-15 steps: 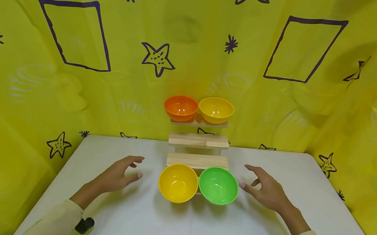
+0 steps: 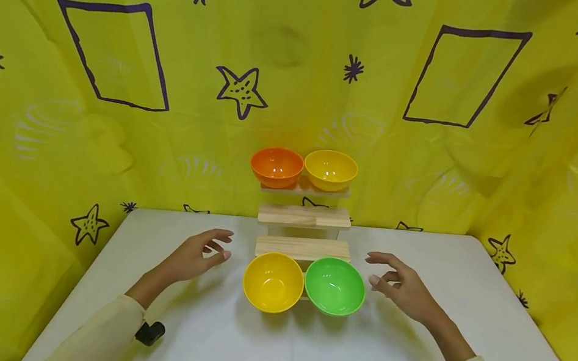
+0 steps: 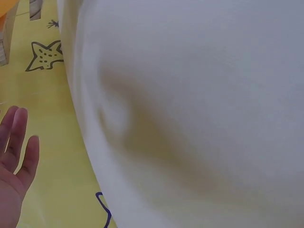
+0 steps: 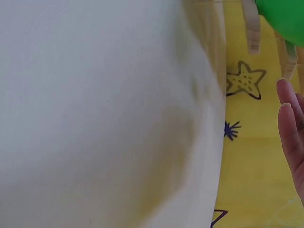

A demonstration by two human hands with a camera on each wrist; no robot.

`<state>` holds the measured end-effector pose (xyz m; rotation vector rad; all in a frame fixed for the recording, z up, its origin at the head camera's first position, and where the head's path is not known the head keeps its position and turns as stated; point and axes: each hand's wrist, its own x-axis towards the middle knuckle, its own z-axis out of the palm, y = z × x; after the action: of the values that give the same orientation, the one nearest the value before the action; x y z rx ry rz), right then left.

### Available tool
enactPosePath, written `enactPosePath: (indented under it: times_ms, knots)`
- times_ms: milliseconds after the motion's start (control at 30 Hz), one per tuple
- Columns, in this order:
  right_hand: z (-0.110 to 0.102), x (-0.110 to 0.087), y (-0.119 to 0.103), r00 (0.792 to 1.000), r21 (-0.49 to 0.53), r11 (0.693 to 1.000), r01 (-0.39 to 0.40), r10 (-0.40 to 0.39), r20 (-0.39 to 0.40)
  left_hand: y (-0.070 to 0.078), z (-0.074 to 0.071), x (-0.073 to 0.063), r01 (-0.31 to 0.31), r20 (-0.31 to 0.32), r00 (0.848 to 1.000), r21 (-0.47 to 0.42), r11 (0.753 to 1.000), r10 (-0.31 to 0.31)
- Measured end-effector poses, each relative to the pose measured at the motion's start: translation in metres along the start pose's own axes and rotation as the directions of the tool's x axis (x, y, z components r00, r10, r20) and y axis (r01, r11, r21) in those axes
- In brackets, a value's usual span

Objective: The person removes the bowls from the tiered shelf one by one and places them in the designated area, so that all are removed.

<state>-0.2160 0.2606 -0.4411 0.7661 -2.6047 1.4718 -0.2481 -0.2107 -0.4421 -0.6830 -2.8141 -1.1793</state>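
From where I stand, looking from the head view, the left hand [image 2: 199, 255] is near the front yellow bowl [image 2: 273, 283]. The right hand [image 2: 408, 291] is just beside the green bowl [image 2: 335, 287]. Both hands have loose, softly bent fingers, hold nothing and touch no bowl. I think this is the reaching part. To take a bowl, a hand would have to go in a bit more and get its thumb and fingers on the rim.

The two front bowls sit side by side at the low end of the wooden steps [image 2: 305, 215], on the white surface [image 2: 242, 353]. They are so close that fingers may not fit between them, so the outer sides look easier. An orange bowl [image 2: 276, 168] and a back yellow bowl [image 2: 330, 171] are on the top step, with a yellow curtain [image 2: 300, 22] behind. The front bowls could get bumped by someone reaching up there.

In the left wrist view, the left hand's fingers are apart from the wood and the bit of bowl in the corner.

In the right wrist view, the right hand's fingertips are below the green bowl, with no bowl in them.
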Motion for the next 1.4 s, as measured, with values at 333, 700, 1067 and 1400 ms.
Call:
enactPosePath:
  times_ms: [333,700,1067,1400]
  knots:
    - [0.009,-0.002,-0.004,0.996,0.087,0.996,0.023,-0.030,0.088,0.010,0.008,0.021,-0.020,0.061,0.998,-0.064,0.998,0.024]
    - [0.016,-0.011,-0.006,0.990,0.125,0.992,0.012,-0.029,0.135,0.019,0.015,0.035,0.016,0.156,0.988,-0.096,0.995,-0.001]
    - [0.028,-0.016,-0.010,0.988,0.144,0.988,-0.052,0.030,0.152,0.023,0.021,0.038,0.052,0.215,0.976,-0.120,0.991,-0.026]
    - [0.034,-0.018,-0.011,0.988,0.157,0.985,-0.078,0.055,0.144,0.026,0.025,0.038,0.077,0.215,0.975,-0.133,0.988,-0.047]
